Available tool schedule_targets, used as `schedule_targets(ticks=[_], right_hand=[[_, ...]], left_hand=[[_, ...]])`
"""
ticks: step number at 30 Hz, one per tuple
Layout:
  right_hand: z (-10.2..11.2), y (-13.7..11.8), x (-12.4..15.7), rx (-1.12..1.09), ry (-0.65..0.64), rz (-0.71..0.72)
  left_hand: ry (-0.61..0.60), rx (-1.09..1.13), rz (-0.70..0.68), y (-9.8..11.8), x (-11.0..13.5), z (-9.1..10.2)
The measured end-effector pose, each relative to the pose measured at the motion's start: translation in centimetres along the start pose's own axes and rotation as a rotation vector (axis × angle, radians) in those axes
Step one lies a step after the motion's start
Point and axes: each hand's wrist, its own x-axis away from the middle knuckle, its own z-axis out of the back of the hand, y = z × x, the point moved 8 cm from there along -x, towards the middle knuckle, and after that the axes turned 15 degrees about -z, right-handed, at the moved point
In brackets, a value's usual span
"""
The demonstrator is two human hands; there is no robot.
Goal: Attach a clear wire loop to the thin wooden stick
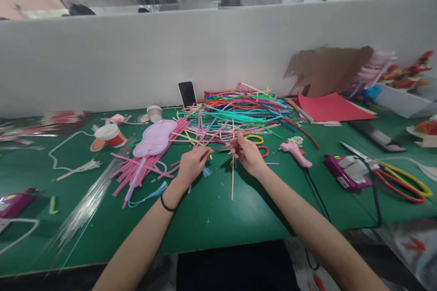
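Note:
My left hand (193, 163) and my right hand (247, 154) meet over the green table (218, 218), both with fingers pinched. My right hand holds a thin wooden stick (232, 177) upright, its lower end pointing toward me. My left hand pinches something thin that reaches toward the stick; I cannot make out what it is. A small light blue tassel (206, 172) lies just under my left hand. Behind the hands lies a big pile of coloured pipe cleaners (239, 109).
A pink glue gun (295, 150) lies right of my hands, with a purple box (346, 173), scissors (392, 170) and red paper (331, 107) farther right. A pink eye mask (155, 138), pink strips, a paper cup (109, 134), a phone (187, 94) and clear rods (85, 204) lie left. A grey partition (136, 54) stands behind.

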Motion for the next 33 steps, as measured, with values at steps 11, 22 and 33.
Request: schedule_targets(ticks=[11, 22, 33], right_hand=[[-1.2, 0.3, 0.4, 0.049, -0.083, -0.020], [-0.9, 0.3, 0.1, -0.022, -0.078, -0.001], [0.8, -0.3, -0.4, -0.196, 0.014, -0.008]], left_hand=[[0.010, -0.047, -0.060, -0.2, 0.0, 0.3], [-0.042, -0.151, -0.130, 0.7, -0.1, 0.0], [-0.059, -0.295, -0.225, 2.5, -0.5, -0.7]])
